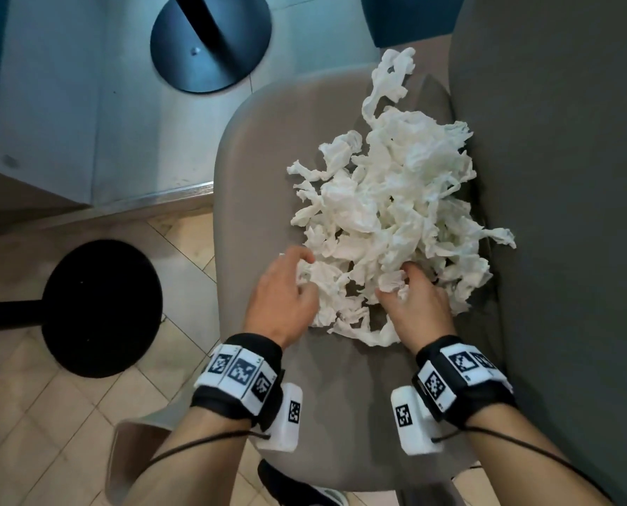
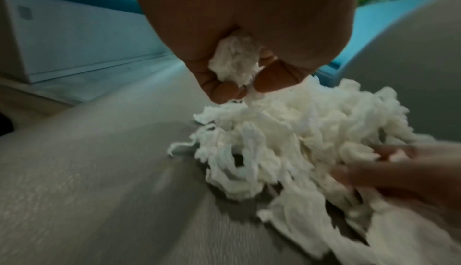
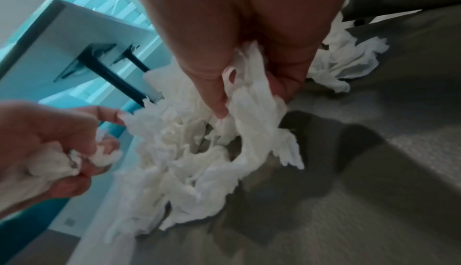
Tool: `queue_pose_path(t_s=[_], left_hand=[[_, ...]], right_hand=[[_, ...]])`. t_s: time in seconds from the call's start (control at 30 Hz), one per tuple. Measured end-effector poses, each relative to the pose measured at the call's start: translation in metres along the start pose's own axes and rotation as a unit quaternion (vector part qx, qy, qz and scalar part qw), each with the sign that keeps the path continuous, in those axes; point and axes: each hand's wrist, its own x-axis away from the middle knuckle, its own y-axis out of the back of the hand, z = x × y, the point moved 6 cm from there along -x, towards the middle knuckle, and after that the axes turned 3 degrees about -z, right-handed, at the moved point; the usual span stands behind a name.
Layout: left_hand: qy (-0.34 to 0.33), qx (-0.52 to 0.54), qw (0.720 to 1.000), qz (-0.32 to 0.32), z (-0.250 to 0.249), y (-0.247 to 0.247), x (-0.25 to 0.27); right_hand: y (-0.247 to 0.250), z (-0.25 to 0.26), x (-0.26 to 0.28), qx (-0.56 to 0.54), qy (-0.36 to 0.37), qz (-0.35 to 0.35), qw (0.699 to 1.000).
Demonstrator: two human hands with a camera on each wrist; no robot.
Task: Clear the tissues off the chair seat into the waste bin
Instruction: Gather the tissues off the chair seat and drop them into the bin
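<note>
A big heap of crumpled white tissues [image 1: 388,210] lies on the grey chair seat [image 1: 261,155], spreading toward the backrest. My left hand [image 1: 286,286] grips a wad at the heap's near left edge; the left wrist view shows tissue [image 2: 235,62] bunched in its curled fingers. My right hand [image 1: 416,297] grips tissues [image 3: 249,95] at the near right of the heap, fingers dug into the paper. The rest of the pile [image 2: 299,131] stays on the seat. No waste bin shows in any view.
The chair's dark grey backrest [image 1: 560,177] rises to the right. A round black stool [image 1: 102,308] stands on the tiled floor to the left. A dark round table base [image 1: 209,42] sits beyond the seat. A shoe [image 1: 297,487] shows under the seat's front edge.
</note>
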Motion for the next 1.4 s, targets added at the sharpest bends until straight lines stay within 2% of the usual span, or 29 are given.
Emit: queue_pose_path(t_s=[0.1,0.17,0.23,0.37,0.5,0.57,0.63,0.7,0.77,0.87,0.93,1.03,1.17,1.27,1.4], left_hand=[[-0.040,-0.070,0.996,0.048,-0.004,-0.028,0.004],[-0.039,-0.107,0.993,0.031,-0.003,-0.031,0.005],[-0.039,-0.100,0.994,-0.012,-0.002,-0.026,0.005],[-0.051,0.009,0.993,-0.102,0.000,0.001,0.015],[-0.018,0.100,0.974,-0.201,0.005,0.038,0.034],[0.003,0.130,0.965,-0.227,0.010,0.048,0.042],[0.039,0.184,0.959,-0.213,0.018,0.046,0.048],[0.075,0.210,0.960,-0.170,0.022,0.035,0.053],[0.097,0.166,0.975,-0.116,0.020,0.019,0.056],[0.123,0.084,0.988,-0.053,0.021,-0.013,0.052],[0.130,0.038,0.990,-0.035,0.026,-0.032,0.045],[0.117,0.015,0.992,-0.036,0.030,-0.050,0.039],[0.109,0.036,0.990,-0.077,0.032,-0.045,0.041],[0.103,0.066,0.988,-0.098,0.033,-0.032,0.052],[0.122,0.139,0.976,-0.113,0.048,-0.021,0.072]], right_hand=[[-0.003,-0.004,-0.006,0.053,-0.003,0.013,0.998],[0.000,-0.006,-0.005,0.034,-0.010,0.011,0.999],[0.009,-0.007,0.000,-0.008,-0.018,-0.003,1.000],[0.031,-0.016,0.016,-0.098,-0.041,-0.049,0.993],[0.047,-0.028,0.031,-0.176,-0.054,-0.083,0.979],[0.050,-0.035,0.036,-0.198,-0.066,-0.089,0.974],[0.050,-0.037,0.039,-0.223,-0.073,-0.086,0.968],[0.050,-0.028,0.042,-0.196,-0.039,-0.082,0.976],[0.045,-0.017,0.042,-0.166,-0.013,-0.058,0.984],[0.015,-0.002,0.043,-0.113,-0.006,0.030,0.993],[-0.012,-0.001,0.042,-0.045,-0.004,0.080,0.996],[-0.047,-0.003,0.039,0.050,0.047,0.130,0.989],[-0.051,-0.006,0.033,0.087,0.069,0.085,0.990],[-0.033,-0.006,0.034,0.047,0.040,0.045,0.997],[-0.006,-0.008,0.044,-0.010,0.041,-0.003,0.999]])
